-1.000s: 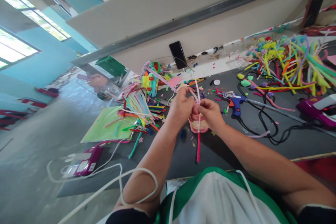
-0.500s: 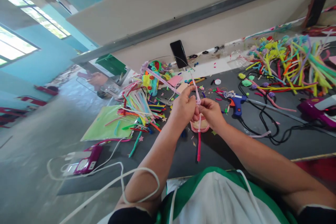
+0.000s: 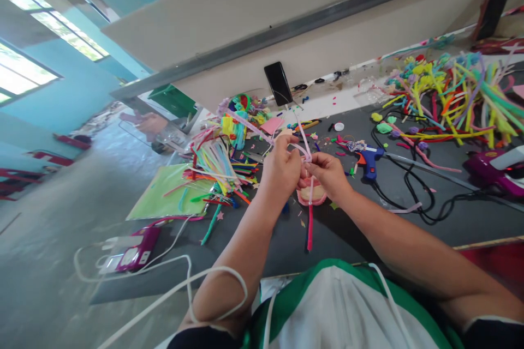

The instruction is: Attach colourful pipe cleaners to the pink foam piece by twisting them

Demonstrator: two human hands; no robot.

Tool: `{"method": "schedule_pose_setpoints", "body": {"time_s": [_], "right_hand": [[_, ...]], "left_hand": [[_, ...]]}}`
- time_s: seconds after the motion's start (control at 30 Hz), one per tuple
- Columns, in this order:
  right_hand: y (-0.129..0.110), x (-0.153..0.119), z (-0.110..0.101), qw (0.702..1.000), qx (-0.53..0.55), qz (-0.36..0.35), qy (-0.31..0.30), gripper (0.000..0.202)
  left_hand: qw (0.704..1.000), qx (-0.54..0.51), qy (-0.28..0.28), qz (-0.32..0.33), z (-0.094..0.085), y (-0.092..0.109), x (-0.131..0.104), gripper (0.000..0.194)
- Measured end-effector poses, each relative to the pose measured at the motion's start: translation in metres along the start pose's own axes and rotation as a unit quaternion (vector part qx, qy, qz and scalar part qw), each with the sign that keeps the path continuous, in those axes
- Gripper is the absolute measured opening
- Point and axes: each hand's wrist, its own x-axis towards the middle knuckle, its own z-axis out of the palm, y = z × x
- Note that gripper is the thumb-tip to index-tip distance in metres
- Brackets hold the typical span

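Note:
Both hands meet over the middle of the table, closed on pale pink pipe cleaners [image 3: 303,133]. My left hand [image 3: 282,163] has its thumb and fingers bent around them where the strands cross. Close by on the right, my right hand [image 3: 327,172] pinches the same crossing. One long strand runs up and left from the fingers, another upward. Below the hands a pale piece hangs down, its lower end a red pipe cleaner [image 3: 310,229]. Behind it lies a pink-edged, beige-centred piece [image 3: 303,196], partly covered by the hands.
Right of my hands is a blue glue gun [image 3: 370,162] with black cables. Bundled pipe cleaners [image 3: 215,161] lie left, beside a green sheet [image 3: 164,193]. A phone [image 3: 278,83] leans on the back panel. Purple power strips [image 3: 141,248] sit at both sides; a white cable crosses my left arm.
My left hand has shifted slightly left and down, its index finger now bent lower. A pale pink strand between the hands now shows as a curve. The right hand stays almost in place.

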Motion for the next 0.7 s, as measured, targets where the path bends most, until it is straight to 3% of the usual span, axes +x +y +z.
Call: {"method": "schedule_pose_setpoints", "body": {"time_s": [0.27,0.47,0.7], "right_hand": [[0.004,0.005,-0.003,1.000,0.005,-0.014,0.012,0.015],[0.002,0.007,-0.006,0.999,0.006,-0.011,0.030,0.010],[0.003,0.005,-0.004,0.998,0.060,0.024,0.020,0.010]], "left_hand": [[0.956,0.261,0.076,0.112,-0.002,-0.004,-0.011,0.014],[0.947,0.296,0.068,0.109,-0.001,-0.011,-0.024,0.013],[0.947,0.292,0.091,0.094,-0.003,-0.040,-0.022,0.014]]}}
